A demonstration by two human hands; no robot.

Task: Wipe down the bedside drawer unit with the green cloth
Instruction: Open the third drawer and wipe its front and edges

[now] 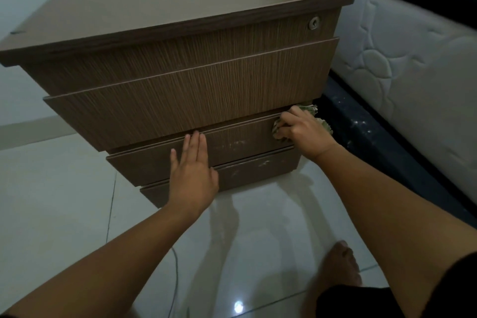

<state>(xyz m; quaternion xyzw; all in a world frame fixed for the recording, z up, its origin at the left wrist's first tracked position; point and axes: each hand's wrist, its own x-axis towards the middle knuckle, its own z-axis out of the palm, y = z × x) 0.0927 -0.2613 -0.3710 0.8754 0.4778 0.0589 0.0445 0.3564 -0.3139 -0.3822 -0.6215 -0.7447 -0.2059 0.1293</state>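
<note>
On a glossy white tiled floor (64,201) beside a bed stands the brown wood-grain drawer unit (180,77), seen from above and in front. Its flat top overhangs the front, and a round metal keyhole (314,23) sits near the upper right corner of the top drawer front. Below it, the second drawer front juts forward past the others, and the third and lowest fronts carry pale dusty smears near their middle and right.

At the right end of the third drawer front, the right hand (303,130) is curled around the green cloth (313,117), fingers bent and closed over the bunched fabric, pressing it against the wood just under the edge of the jutting second drawer. Bits of the cloth poke out above the knuckles and to the right of the hand.

Further left, the left hand (192,170) lies flat and open on the same third drawer front, fingers straight and close together, their tips touching the lower edge of the second drawer. It grips nothing; the palm rests over the seam between the third and lowest fronts.

To the right, a quilted white mattress (402,59) rests on a dark bed frame (361,131) flecked with pale specks, just beside the unit. A bare foot (340,263) rests on the tiles near the bottom right, next to dark shorts
</note>
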